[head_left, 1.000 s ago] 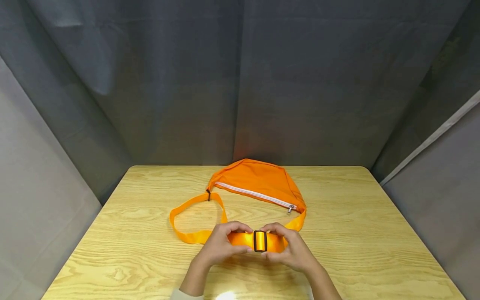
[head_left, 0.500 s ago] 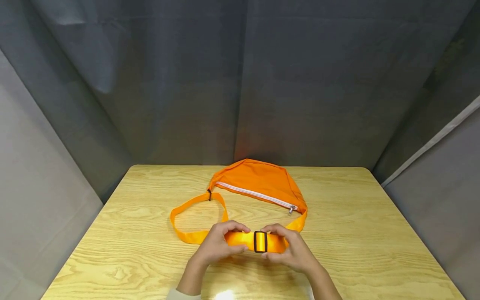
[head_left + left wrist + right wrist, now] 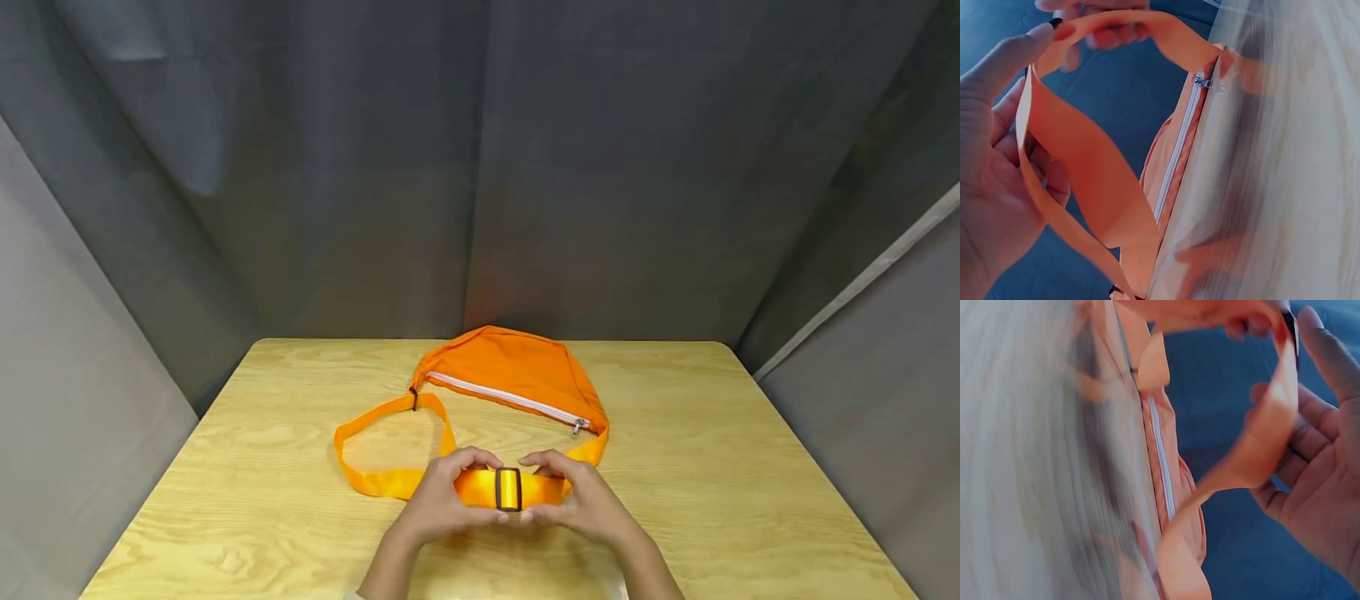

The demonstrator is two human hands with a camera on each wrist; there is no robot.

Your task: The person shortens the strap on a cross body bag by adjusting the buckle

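1. Strap looked thin, soft and light, so I guessed it would bend and twist easily. It was shiny, so maybe a bit slippery.
2. My left fingers pinched it beside the black buckle. My right fingers were bent round it on the other side, how tightly I couldn't tell.
3. The buckle looked hard, so its edges seemed good to hold.
4. I held the strap up over the near worktop; the orange bag lay farther back.
5. My fingers hid bits of strap, the buckle's back didn't show, and the right wrist view was blurry.
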